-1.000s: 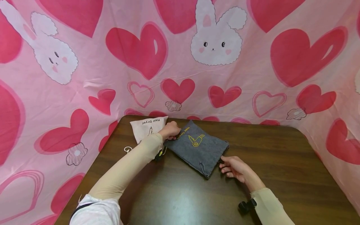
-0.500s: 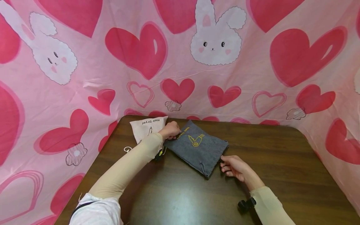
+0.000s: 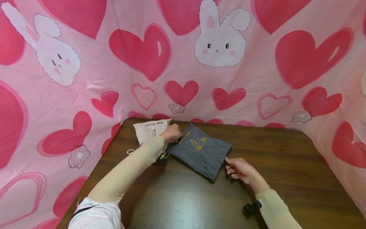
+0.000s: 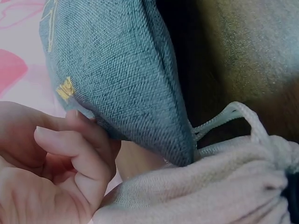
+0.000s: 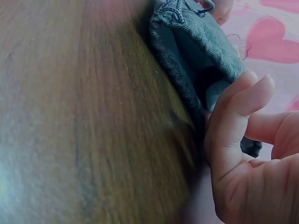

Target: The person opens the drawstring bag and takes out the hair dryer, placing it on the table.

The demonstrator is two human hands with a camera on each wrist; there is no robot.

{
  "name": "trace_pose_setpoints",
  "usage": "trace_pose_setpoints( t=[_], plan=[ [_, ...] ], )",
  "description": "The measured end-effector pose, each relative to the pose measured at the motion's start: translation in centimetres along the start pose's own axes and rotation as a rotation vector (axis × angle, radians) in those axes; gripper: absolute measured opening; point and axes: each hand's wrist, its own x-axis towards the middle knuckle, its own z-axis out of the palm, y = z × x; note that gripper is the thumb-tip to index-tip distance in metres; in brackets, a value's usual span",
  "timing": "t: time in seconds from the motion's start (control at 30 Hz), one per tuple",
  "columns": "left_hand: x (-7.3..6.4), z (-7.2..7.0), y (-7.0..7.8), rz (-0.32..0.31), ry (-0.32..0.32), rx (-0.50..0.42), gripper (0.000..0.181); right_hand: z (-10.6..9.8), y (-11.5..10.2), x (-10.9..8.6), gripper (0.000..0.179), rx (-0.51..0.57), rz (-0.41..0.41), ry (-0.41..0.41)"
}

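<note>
A dark grey drawstring bag (image 3: 204, 149), printed in yellow with "Hair Dryer" and a dryer outline, lies slanted on the table. My left hand (image 3: 171, 133) pinches its closed end by the lettering, thumb and fingers curled at the cloth (image 4: 117, 70). At the opposite end the mouth gapes towards my right hand (image 3: 240, 170). Those fingers curl around a dark thing (image 3: 225, 162) at the opening; most of it is hidden by the bag and fingers, and I cannot tell its kind. Inside the mouth shows a dark rounded form (image 5: 210, 78). A grey cord (image 5: 175, 9) hangs at the mouth's edge.
A cream drawstring bag (image 3: 150, 128), also marked "Hair Dryer", lies behind my left forearm, its white cord (image 4: 243, 112) looped out beside the grey bag. The brown wooden table (image 3: 271, 149) backs onto a pink cloth (image 3: 197, 71) with hearts and rabbits.
The grey bag has shifted slightly, its closed end moving a little left with my left hand. My right hand stays almost in place at the mouth.
</note>
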Motion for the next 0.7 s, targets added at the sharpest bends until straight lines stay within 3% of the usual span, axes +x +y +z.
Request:
trace_pose_setpoints(
  t=[0.47, 0.7],
  plan=[
    [-1.1, -0.6, 0.2, -0.023, -0.045, 0.008, 0.013, -0.1, -0.4, -0.1, 0.036, 0.012, 0.014, -0.008],
    [-1.2, -0.2, 0.1, -0.053, -0.029, -0.104, 0.022, -0.1, -0.5, 0.1, 0.037, 0.02, 0.005, -0.002]
  ],
)
